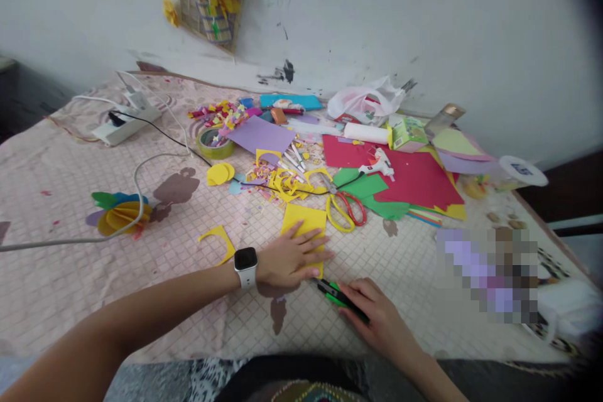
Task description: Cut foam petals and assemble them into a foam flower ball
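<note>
My left hand lies flat with spread fingers over a yellow sheet of paper, pressing it to the tablecloth. A watch is strapped on that wrist. In my right hand is a green and black utility knife, its tip close to the sheet's near right corner. Whether the blade touches the paper I cannot tell. Just beyond the sheet lie scissors with yellow and red handles. Left of my left hand rests a curved yellow paper offcut.
Yellow circles, paper scraps and a tape roll lie farther back. A white glue gun rests on red paper, its black cord crossing the table to a power strip. A paper ornament sits left.
</note>
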Tool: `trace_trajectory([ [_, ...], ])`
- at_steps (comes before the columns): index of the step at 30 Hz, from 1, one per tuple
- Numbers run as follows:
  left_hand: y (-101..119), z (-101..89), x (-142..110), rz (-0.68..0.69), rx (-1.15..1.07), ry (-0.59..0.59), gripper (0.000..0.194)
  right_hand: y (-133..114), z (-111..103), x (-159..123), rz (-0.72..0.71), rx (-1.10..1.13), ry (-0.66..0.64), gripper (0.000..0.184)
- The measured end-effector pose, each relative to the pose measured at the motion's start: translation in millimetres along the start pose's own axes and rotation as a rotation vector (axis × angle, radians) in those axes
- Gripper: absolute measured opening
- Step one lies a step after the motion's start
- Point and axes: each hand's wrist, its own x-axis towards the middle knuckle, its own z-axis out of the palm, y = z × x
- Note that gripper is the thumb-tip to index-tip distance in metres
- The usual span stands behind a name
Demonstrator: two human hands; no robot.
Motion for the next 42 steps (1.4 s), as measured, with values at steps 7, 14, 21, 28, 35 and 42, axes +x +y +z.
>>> trace_trajectory([
  [7,1,-2.7,1,-0.015,-0.019,-0.015,0.052,-13,4,13,0.009,0.004,-0.027,0.031],
  [14,3,-3.6,4,-0.049,-0.058,-0.036,0.051,-18,11,21,0.016,0.011,-0.030,0.033],
  [21,-7,-31.5,-4,-0.037,-0.141,0.054,0.045,-11,7,20,0.004,0.025,-0.036,0.032],
  [28,-16,-25.1,-54,0.205,0.101,0.107,0.041,-7,7,14,0.007,0.038,-0.007,0.032],
  [35,-19,-5.4,-53,0.258,0.174,0.299,0.023,-1,-6,8,0.036,0.040,0.001,0.031],
  [42,4,15.6,-39,0.169,0.165,0.330,0.026,16,-25,0,0.072,0.019,-0.025,0.032],
])
